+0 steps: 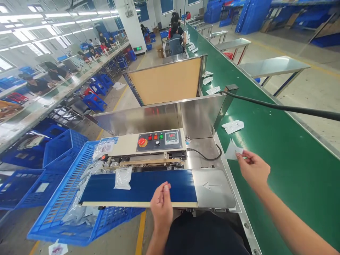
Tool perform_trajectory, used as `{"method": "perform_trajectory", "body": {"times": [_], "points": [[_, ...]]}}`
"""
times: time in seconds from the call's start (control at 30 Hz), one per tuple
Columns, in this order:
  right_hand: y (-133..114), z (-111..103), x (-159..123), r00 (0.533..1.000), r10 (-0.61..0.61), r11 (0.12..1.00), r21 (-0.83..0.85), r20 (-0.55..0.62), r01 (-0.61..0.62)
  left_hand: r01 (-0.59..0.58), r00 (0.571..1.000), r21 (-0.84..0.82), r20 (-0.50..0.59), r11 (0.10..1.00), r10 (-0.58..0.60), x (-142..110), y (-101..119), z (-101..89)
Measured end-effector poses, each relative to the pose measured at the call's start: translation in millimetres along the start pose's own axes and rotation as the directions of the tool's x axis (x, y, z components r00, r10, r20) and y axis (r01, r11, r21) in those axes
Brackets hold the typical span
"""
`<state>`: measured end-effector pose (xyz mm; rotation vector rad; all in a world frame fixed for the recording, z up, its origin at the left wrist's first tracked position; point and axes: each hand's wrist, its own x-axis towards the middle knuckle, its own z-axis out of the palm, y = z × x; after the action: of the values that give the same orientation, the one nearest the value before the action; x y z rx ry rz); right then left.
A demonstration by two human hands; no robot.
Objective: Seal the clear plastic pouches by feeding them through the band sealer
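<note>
right hand [254,170] pinches white pouch [231,150] by green belt [287,159]; edge grip, could slip. left hand [162,205] curled near blue belt [183,184], grip can't tell; a bump might skew packet [123,179] there.

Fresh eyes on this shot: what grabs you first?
Probably the long green belt running up the right side, with scattered white packets. Next, the beige machine at center, its red knob and lit display above a blue belt. Then the right hand, pinching a white pouch over the green belt's near edge.
</note>
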<state>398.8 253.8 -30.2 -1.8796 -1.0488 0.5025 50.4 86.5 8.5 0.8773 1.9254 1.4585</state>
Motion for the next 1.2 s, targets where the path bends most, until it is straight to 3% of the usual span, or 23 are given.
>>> {"method": "perform_trajectory", "body": {"times": [0.07,0.17,0.23,0.3,0.4,0.53,0.63,0.7,0.8,0.93,1.07,1.2], "points": [[-30,-2,-43,0.999,-0.038,0.997,0.074,0.032,0.036,-0.11,0.975,0.024,0.195,0.994,0.104,-1,12,30.7],[-67,-1,-105,0.961,-0.102,0.978,0.205,0.255,0.049,-0.189,0.903,-0.018,0.39,0.982,0.181,0,26,66.7],[-80,2,-135,0.891,-0.172,0.955,0.292,0.42,0.047,-0.168,0.867,-0.044,0.469,0.985,0.169,1,31,79.1],[-84,4,-154,0.857,-0.194,0.939,0.344,0.478,0.02,-0.124,0.857,-0.043,0.498,0.991,0.128,1,32,81.8],[-78,5,-164,0.879,-0.117,0.943,0.331,0.461,-0.048,-0.057,0.864,-0.058,0.498,0.997,0.079,-1,28,75.2],[-68,6,-157,0.834,-0.058,0.951,0.284,0.548,-0.121,-0.041,0.853,-0.049,0.518,0.998,0.061,-2,16,68.7],[-62,14,-145,0.821,0.121,0.905,0.278,0.558,-0.322,0.031,0.886,-0.026,0.464,0.999,-0.015,7,4,75.2],[-60,25,-138,0.762,0.255,0.84,0.254,0.596,-0.48,0.168,0.901,-0.045,0.413,0.985,-0.135,18,-4,82.2],[-63,46,-133,0.676,0.321,0.778,0.223,0.663,-0.588,0.334,0.895,-0.103,0.347,0.937,-0.281,36,-15,88.1],[-79,79,-131,0.653,0.295,0.826,0.157,0.697,-0.541,0.371,0.904,-0.184,0.295,0.91,-0.309,56,-26,78.7],[-100,111,-139,0.62,0.258,0.875,0.093,0.741,-0.475,0.368,0.922,-0.251,0.225,0.895,-0.316,70,-32,53.4],[-107,115,-157,0.56,0.232,0.914,0.018,0.796,-0.404,0.354,0.933,-0.285,0.179,0.891,-0.313,78,-29,17.5]]}}
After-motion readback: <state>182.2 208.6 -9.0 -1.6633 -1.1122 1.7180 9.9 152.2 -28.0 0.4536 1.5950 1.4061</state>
